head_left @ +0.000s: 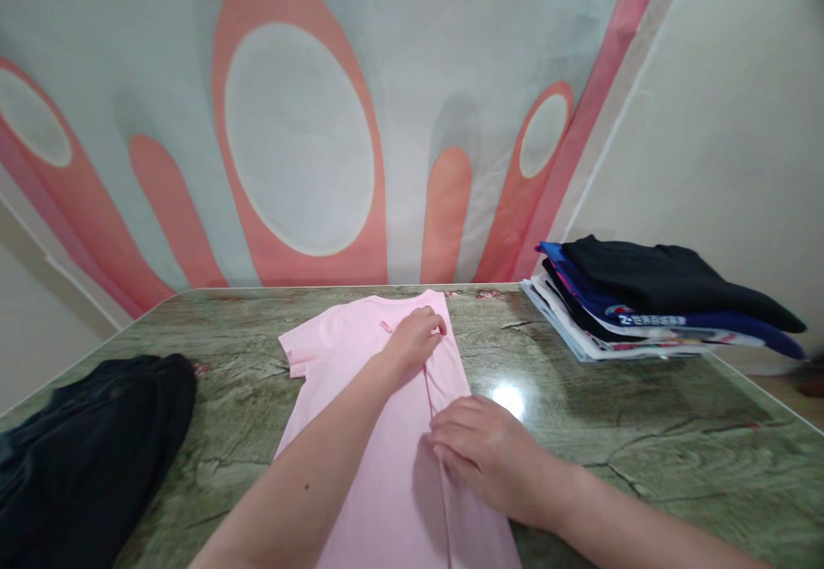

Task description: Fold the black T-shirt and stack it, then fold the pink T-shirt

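Note:
A pink short-sleeved shirt [379, 440] lies on the table, its collar end away from me. One sleeve sticks out at the left, while the right side is folded inward in a long strip. My left hand [415, 337] is on the upper part of the fold near the shoulder, its fingers curled against the fabric. Lower down, my right hand [480, 449] rests at the inner edge of the folded strip, with its fingers bent together on the cloth. The fingertips of both hands are partly hidden, so any cloth between them is hard to make out.
At the back right of the wood-patterned table [238, 432] is a stack of folded clothes [644, 294] with a black one on top. Dark clothing [96, 449] lies in a heap at the left edge. A patterned backdrop [405, 123] hangs behind the table.

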Demonstrator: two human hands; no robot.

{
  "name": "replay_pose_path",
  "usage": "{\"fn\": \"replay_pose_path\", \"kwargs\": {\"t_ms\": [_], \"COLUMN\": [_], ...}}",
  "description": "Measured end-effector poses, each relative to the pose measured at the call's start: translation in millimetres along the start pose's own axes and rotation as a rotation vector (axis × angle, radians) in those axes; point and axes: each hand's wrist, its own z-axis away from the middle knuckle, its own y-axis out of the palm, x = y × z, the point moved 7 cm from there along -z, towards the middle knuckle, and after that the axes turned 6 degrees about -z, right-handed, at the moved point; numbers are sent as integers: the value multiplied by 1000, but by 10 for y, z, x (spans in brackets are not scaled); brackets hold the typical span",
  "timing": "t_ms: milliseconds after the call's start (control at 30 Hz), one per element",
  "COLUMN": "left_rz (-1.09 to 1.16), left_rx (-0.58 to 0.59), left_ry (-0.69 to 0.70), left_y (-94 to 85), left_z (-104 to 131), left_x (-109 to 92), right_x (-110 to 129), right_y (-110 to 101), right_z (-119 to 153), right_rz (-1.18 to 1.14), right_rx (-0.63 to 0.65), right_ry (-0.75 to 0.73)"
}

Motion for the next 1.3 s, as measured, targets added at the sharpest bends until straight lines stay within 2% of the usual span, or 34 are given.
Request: {"fn": "replay_pose_path", "kwargs": {"t_ms": [67, 133, 200, 233, 300, 367, 400, 467, 500, 633, 700, 767, 833, 933, 1033, 1100, 1167, 1233, 1300], "left_rz": [13, -8, -53, -74, -103, -118, -122, -122, -120, -126, -162, -200, -203, -183, -203, -226, -256, -260, -235], "left_rx": [56, 129, 163, 169, 186, 203, 209, 218, 224, 254, 207, 120, 114, 232, 254, 253, 262, 280, 299], "left_ry": [52, 107, 140, 145, 135, 109, 97, 88, 91, 76, 30, -7, -8, 31, 52, 32, 15, 35, 80], "left_y": [35, 87, 134, 159, 223, 287, 315, 350, 358, 312, 205, 67, 13, 95, 151, 155, 139, 123, 132], "left_z": [-2, 17, 44, 56, 70, 65, 54, 23, 6, -27, -1, 77, 214, 458, 599, 612, 600, 614, 680], "left_x": [-43, -89, -114, -115, -92, -47, -24, 10, 16, -28, -88, -182, -287, -400, -452, -476, -526, -620, -723], "right_x": [-3, 101, 228, 251, 158, -42, -129, -197, -159, 168, 123, -23, -67, 235, 592, 532, 310, 177, 242], "right_y": [-54, -40, 4, 12, -4, -5, 29, 125, 167, 175, 88, 23, 21, 51, 34, -15, -60, -50, -20], "right_z": [1, 7, 24, 27, 9, 2, 8, 22, 23, -17, -42, -7, 111, 350, 516, 521, 513, 543, 588], "right_rz": [69, 48, -46, -91, -98, 4, 64, 122, 108, -92, -72, 27, 69, -64, -269, -241, -91, 1, -33], "right_rx": [-31, 62, 191, 213, 131, -6, -27, 13, 58, 219, 179, 123, 125, 185, 263, 204, 103, 95, 143], "right_ry": [63, 27, -49, -67, -24, 81, 132, 190, 178, -6, 19, 101, 138, 22, -144, -91, 51, 131, 94]}}
